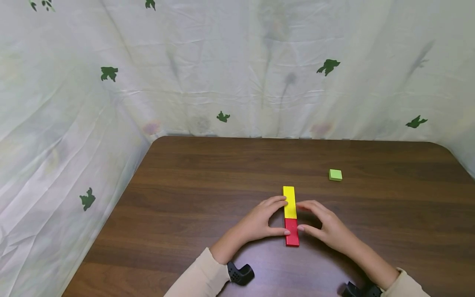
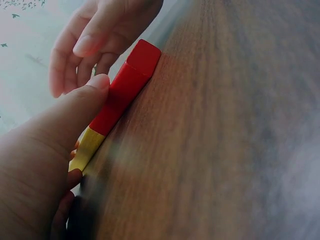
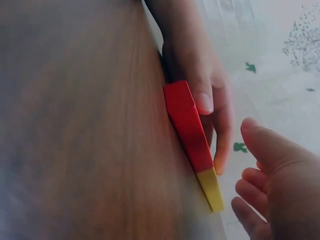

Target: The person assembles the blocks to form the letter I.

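On the dark brown wood-grain worktop [image 1: 178, 185], the left grip [image 1: 256, 222] and right grip [image 1: 334, 229] are both spread, flanking a smooth, bright yellow bar [image 1: 290, 209]; it lies end to end with a shorter, straight-edged red bar [image 1: 293, 240], which the left thumb [image 1: 278, 232] touches. A small lime-green block [image 1: 335, 175] sits beyond, well apart.

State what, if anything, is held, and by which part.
Nothing: the left hand only touches the red block with its thumb and the yellow block with its fingers; the right hand touches neither.

There is one yellow block [image 1: 290, 208], one red block [image 1: 292, 239], one green block [image 1: 335, 175] and one table [image 1: 204, 165]
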Tool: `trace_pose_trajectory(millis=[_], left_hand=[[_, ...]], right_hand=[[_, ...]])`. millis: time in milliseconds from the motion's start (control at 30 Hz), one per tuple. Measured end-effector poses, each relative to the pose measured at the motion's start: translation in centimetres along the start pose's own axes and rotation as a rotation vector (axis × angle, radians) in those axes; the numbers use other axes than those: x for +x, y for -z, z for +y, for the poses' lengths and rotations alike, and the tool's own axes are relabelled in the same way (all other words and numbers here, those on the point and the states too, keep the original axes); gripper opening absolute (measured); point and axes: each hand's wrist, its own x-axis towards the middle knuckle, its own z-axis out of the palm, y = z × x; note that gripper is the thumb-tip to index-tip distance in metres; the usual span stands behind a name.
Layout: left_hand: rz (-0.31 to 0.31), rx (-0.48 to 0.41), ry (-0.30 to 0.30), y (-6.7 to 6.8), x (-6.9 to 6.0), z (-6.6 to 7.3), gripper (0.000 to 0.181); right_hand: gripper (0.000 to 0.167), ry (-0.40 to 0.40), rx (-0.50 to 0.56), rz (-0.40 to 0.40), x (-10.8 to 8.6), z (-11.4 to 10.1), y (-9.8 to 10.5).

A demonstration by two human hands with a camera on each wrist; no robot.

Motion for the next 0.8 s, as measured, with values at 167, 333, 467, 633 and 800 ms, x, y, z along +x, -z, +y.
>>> trace_pose_trajectory(millis=[167, 333, 467, 633, 800], left_hand=[[-0.001, 0.002, 0.002, 0.1, 0.1, 0.0, 0.071], [-0.003, 0.003, 0.002, 0.1, 0.1, 0.0, 0.071], [-0.001, 0.007, 0.000, 0.0, 0.0, -0.1, 0.071], [0.013, 0.011, -0.009, -0.1, 0.1, -0.2, 0.070], [0.013, 0.002, -0.007, -0.2, 0.0, -0.2, 0.070]], right_hand=[[0.055, 0.007, -0.017, 0.056, 0.5, 0.4, 0.3], [0.061, -0.016, -0.043, 0.085, 0.8, 0.7, 0.7], [0.067, -0.020, -0.075, 0.097, 1.2, 1.2, 1.2], [0.071, -0.007, -0.102, 0.143, 1.9, 1.7, 2.0], [0.073, 0.003, -0.131, 0.213, 2.3, 2.5, 2.7]])
